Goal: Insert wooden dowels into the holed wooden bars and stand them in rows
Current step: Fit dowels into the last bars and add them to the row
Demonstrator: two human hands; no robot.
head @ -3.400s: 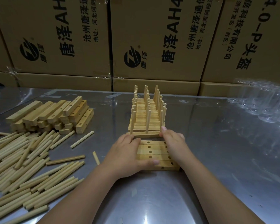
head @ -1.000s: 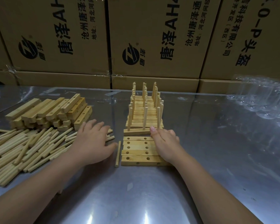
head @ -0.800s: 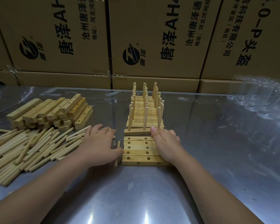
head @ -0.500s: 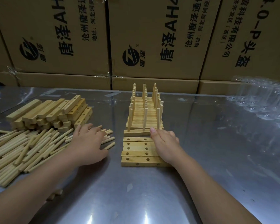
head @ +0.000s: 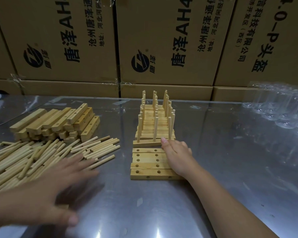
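Pale holed bars (head: pixel 148 162) are being pressed flat on the counter (head: pixel 230 160) by the open right hand (head: pixel 177 153), just before the standing dowelled rows (head: pixel 156 121). The left hand (head: pixel 46 191), open-fingered and blurred, is being drawn back from the loose dowels (head: pixel 41 157) that it was covering earlier.

Black print, all turned sideways.
Left carton (head: pixel 58 31) bore a round black logo, "唐泽", "AH", and in small print "沧州唐泽通" and "地址:河北河间". Middle carton (head: pixel 162 23) carried the same logo, "唐泽 AH4", "沧州唐泽通信" and "地址:河北河间". Right carton (head: pixel 244 69) read "信科技有限公司", "(西区)" and "0-P头盔". The tops of all lines were cut off at the frame edge.
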